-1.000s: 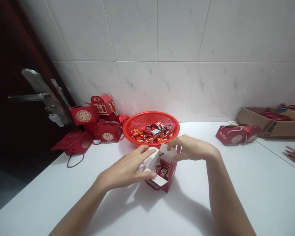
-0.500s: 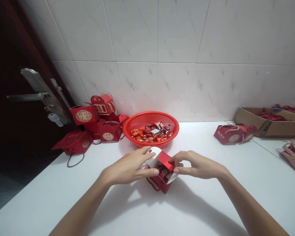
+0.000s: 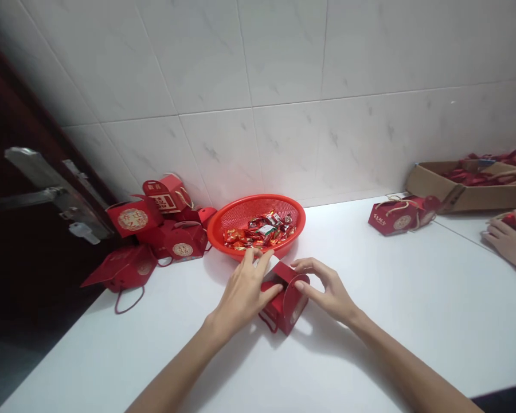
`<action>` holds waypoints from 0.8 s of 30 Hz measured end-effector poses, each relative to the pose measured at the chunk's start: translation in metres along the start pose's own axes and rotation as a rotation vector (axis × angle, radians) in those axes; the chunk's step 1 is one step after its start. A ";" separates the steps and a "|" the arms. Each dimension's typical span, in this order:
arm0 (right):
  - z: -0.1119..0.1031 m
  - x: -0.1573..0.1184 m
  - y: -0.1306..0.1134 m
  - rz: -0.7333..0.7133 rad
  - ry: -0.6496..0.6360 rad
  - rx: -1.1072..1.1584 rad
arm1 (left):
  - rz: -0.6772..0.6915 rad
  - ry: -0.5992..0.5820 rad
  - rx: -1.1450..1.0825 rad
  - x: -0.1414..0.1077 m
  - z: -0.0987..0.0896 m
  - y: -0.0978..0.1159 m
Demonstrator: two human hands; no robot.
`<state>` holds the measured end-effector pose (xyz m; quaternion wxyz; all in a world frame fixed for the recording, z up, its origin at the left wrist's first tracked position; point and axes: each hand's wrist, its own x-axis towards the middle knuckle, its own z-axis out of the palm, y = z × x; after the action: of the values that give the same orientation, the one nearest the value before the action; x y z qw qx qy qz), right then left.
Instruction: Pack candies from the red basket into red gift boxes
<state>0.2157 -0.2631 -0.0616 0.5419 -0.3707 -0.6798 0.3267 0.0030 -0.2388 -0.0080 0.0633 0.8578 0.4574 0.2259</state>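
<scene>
A small red gift box (image 3: pixel 279 310) stands on the white table in front of me, its top flaps partly folded up. My left hand (image 3: pixel 250 287) grips its left side, fingers behind a flap with a white inner face and thumb over the top. On the other side my right hand (image 3: pixel 328 288) holds the rounded flap, thumb on its near face and fingers behind. The box's inside is mostly hidden by flaps and fingers. A dark red cord hangs at its lower left. Just behind it is a red plastic basket (image 3: pixel 300 225) of wrapped candies (image 3: pixel 264 230).
Several red gift boxes (image 3: pixel 133 218) are piled at the left, near a dark door with a metal handle (image 3: pixel 55 192). More red boxes (image 3: pixel 398 215) stand at the right. Beyond is a cardboard carton (image 3: pixel 477 198), with another person's hands (image 3: pixel 511 238) near it. A tiled wall closes the back.
The rounded right flap has come up, and the contents seen before are now covered. My left hand has turned more upright. The camera view has shifted and tilted slightly.
</scene>
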 end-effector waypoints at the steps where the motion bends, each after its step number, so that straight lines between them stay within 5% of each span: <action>1: 0.003 -0.001 0.003 -0.018 0.034 -0.002 | 0.011 0.011 -0.024 0.000 0.000 0.001; 10: 0.012 -0.006 0.018 0.113 0.099 -0.053 | 0.081 -0.006 -0.229 0.003 -0.002 0.003; 24: 0.007 -0.006 0.021 0.350 0.054 0.102 | 0.063 -0.260 -0.251 0.003 -0.014 0.000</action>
<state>0.2128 -0.2579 -0.0840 0.5130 -0.4638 -0.5727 0.4401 -0.0023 -0.2377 0.0056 0.2212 0.8789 0.3867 0.1704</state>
